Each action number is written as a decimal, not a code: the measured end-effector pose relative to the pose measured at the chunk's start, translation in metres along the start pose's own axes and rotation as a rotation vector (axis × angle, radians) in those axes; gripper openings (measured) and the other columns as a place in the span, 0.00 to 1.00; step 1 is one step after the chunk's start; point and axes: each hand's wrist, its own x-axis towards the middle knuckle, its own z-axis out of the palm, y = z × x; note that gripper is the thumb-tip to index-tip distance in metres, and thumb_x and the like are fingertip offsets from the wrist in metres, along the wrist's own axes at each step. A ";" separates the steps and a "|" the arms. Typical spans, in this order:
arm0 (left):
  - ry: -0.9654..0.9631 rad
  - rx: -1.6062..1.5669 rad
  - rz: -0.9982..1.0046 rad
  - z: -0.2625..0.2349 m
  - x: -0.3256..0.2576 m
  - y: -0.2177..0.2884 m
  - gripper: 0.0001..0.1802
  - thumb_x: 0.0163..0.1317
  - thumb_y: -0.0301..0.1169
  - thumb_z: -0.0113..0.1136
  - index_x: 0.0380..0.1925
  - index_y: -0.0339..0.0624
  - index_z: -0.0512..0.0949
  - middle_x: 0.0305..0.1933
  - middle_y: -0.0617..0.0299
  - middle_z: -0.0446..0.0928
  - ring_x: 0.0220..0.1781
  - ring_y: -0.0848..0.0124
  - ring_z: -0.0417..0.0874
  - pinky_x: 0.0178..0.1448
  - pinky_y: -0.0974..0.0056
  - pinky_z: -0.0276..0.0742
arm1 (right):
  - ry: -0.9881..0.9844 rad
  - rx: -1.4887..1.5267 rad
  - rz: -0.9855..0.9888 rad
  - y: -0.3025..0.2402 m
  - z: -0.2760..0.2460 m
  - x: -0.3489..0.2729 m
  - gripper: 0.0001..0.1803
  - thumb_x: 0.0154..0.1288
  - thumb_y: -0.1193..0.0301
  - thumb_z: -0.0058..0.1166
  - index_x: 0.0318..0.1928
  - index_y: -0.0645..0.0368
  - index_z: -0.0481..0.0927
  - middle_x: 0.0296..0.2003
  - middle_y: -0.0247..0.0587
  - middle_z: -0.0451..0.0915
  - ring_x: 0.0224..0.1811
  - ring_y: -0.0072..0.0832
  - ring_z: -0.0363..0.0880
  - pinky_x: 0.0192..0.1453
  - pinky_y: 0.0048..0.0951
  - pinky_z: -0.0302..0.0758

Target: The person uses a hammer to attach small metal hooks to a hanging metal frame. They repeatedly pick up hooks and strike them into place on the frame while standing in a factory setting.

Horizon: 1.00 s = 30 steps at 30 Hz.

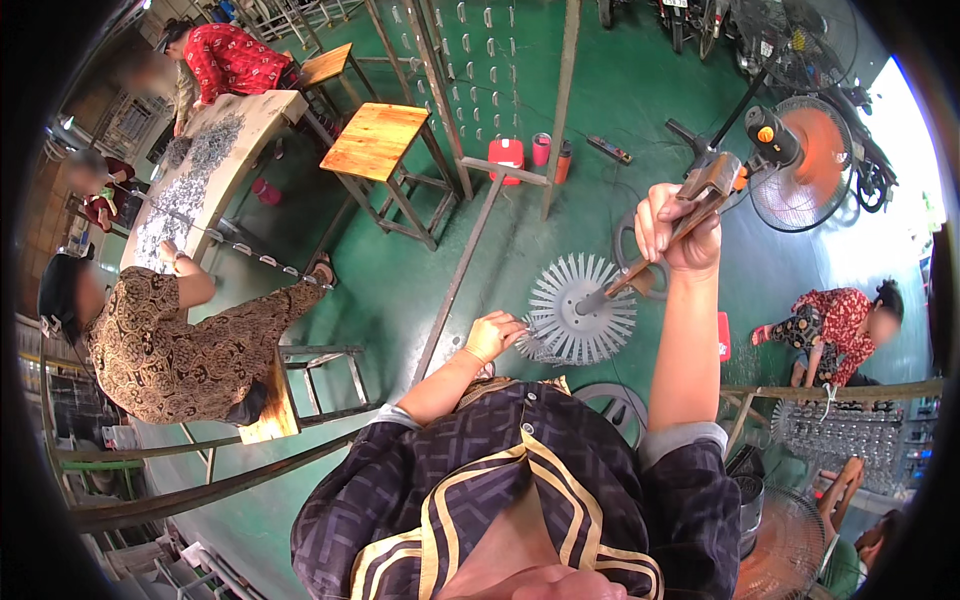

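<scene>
A grey metal disc (560, 316) with many radial blades round its edge stands in front of me. At its left edge is my left hand (495, 336), its fingers pinched together at the blades. Whether they grip a blade or a small piece there is too small to tell. My right hand (680, 230) is raised at the right, wrapped round a rusty metal bar (690, 218). This bar slants from near the disc's grey hub up to a blocky metal head (712, 178) just above my fingers.
A floor fan (800, 165) stands at the upper right, a wooden stool (378, 140) ahead to the left. Several people work around a table (265, 112) of small metal pieces; another person (840, 325) crouches at right. A metal post (462, 270) slants left of the disc.
</scene>
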 end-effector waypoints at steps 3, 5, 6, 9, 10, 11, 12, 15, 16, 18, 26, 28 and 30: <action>-0.012 -0.008 -0.018 0.002 0.001 0.002 0.07 0.46 0.35 0.63 0.27 0.50 0.81 0.28 0.70 0.78 0.31 0.71 0.77 0.35 0.67 0.76 | 0.000 0.013 -0.003 0.000 -0.001 0.000 0.32 0.55 0.49 0.52 0.37 0.73 0.77 0.17 0.39 0.70 0.16 0.25 0.70 0.16 0.23 0.69; -0.024 -0.015 -0.043 -0.002 0.004 0.004 0.07 0.46 0.35 0.63 0.28 0.50 0.81 0.28 0.69 0.78 0.31 0.70 0.78 0.35 0.67 0.76 | 0.005 0.001 -0.008 0.000 -0.001 -0.001 0.32 0.55 0.49 0.51 0.37 0.73 0.77 0.17 0.39 0.70 0.16 0.25 0.70 0.16 0.23 0.69; -0.026 -0.020 -0.054 -0.007 0.005 0.006 0.08 0.46 0.35 0.63 0.28 0.49 0.81 0.28 0.68 0.78 0.31 0.70 0.78 0.35 0.66 0.76 | 0.006 -0.005 -0.010 0.000 -0.001 0.000 0.32 0.56 0.49 0.51 0.37 0.73 0.77 0.17 0.39 0.70 0.16 0.25 0.70 0.16 0.23 0.69; 0.035 -0.043 -0.057 -0.038 0.018 0.010 0.09 0.46 0.32 0.64 0.30 0.46 0.81 0.28 0.65 0.78 0.31 0.68 0.79 0.36 0.67 0.76 | -0.002 -0.022 -0.025 0.001 -0.004 0.002 0.31 0.58 0.50 0.49 0.38 0.74 0.76 0.17 0.39 0.71 0.16 0.26 0.70 0.16 0.24 0.69; 0.067 -0.050 -0.053 -0.056 0.025 0.012 0.09 0.46 0.31 0.64 0.31 0.45 0.80 0.28 0.63 0.78 0.31 0.68 0.79 0.36 0.67 0.76 | -0.006 -0.030 -0.027 0.001 -0.005 0.002 0.31 0.58 0.50 0.49 0.38 0.74 0.76 0.18 0.40 0.71 0.16 0.26 0.70 0.16 0.24 0.69; 0.116 -0.040 -0.061 -0.081 0.033 0.013 0.09 0.45 0.29 0.65 0.29 0.43 0.80 0.29 0.62 0.79 0.31 0.67 0.79 0.36 0.66 0.76 | 0.004 -0.019 -0.024 0.002 -0.007 0.002 0.31 0.58 0.50 0.49 0.39 0.74 0.76 0.18 0.40 0.70 0.16 0.26 0.70 0.16 0.25 0.69; 0.206 -0.015 -0.027 -0.106 0.042 0.011 0.08 0.44 0.27 0.65 0.28 0.42 0.80 0.27 0.61 0.79 0.29 0.67 0.79 0.34 0.66 0.75 | 0.017 -0.006 -0.002 0.004 -0.007 0.003 0.31 0.57 0.50 0.52 0.38 0.75 0.76 0.18 0.39 0.70 0.16 0.26 0.69 0.17 0.25 0.68; 0.443 0.192 0.039 -0.213 0.080 0.016 0.09 0.42 0.24 0.66 0.26 0.40 0.79 0.26 0.61 0.78 0.26 0.67 0.78 0.31 0.67 0.74 | 0.096 0.064 0.106 0.003 -0.009 0.003 0.32 0.53 0.50 0.56 0.36 0.73 0.75 0.20 0.37 0.65 0.15 0.28 0.66 0.14 0.25 0.65; 0.537 0.283 0.064 -0.253 0.092 0.022 0.09 0.41 0.23 0.67 0.25 0.40 0.79 0.25 0.60 0.78 0.25 0.67 0.77 0.30 0.67 0.73 | 0.093 0.072 0.094 0.001 -0.006 0.005 0.30 0.54 0.51 0.55 0.35 0.72 0.76 0.19 0.38 0.66 0.15 0.28 0.66 0.13 0.26 0.65; 0.758 0.528 0.165 -0.335 0.113 0.040 0.10 0.39 0.21 0.66 0.25 0.39 0.78 0.24 0.59 0.77 0.24 0.67 0.76 0.30 0.66 0.71 | 0.068 0.022 0.050 -0.004 0.004 0.011 0.21 0.59 0.55 0.52 0.34 0.64 0.75 0.16 0.37 0.65 0.13 0.26 0.65 0.13 0.24 0.68; 1.403 1.052 -0.024 -0.545 0.138 0.076 0.12 0.45 0.30 0.67 0.31 0.41 0.80 0.26 0.66 0.77 0.19 0.77 0.70 0.29 0.72 0.68 | 0.053 0.032 -0.024 0.003 0.011 0.020 0.27 0.55 0.54 0.54 0.35 0.73 0.77 0.16 0.40 0.69 0.15 0.27 0.68 0.14 0.24 0.70; 1.455 1.082 -0.102 -0.572 0.150 0.086 0.16 0.45 0.40 0.67 0.31 0.42 0.80 0.29 0.63 0.78 0.23 0.72 0.75 0.31 0.69 0.71 | 0.059 0.034 -0.020 0.003 0.012 0.022 0.27 0.55 0.53 0.54 0.34 0.72 0.77 0.16 0.40 0.68 0.15 0.27 0.69 0.14 0.24 0.70; 1.453 1.283 -0.162 -0.598 0.160 0.079 0.19 0.45 0.46 0.65 0.31 0.44 0.81 0.31 0.63 0.78 0.27 0.68 0.78 0.33 0.66 0.73 | 0.004 0.006 -0.025 0.001 0.011 0.021 0.25 0.57 0.54 0.52 0.38 0.69 0.77 0.16 0.38 0.67 0.15 0.26 0.67 0.15 0.24 0.70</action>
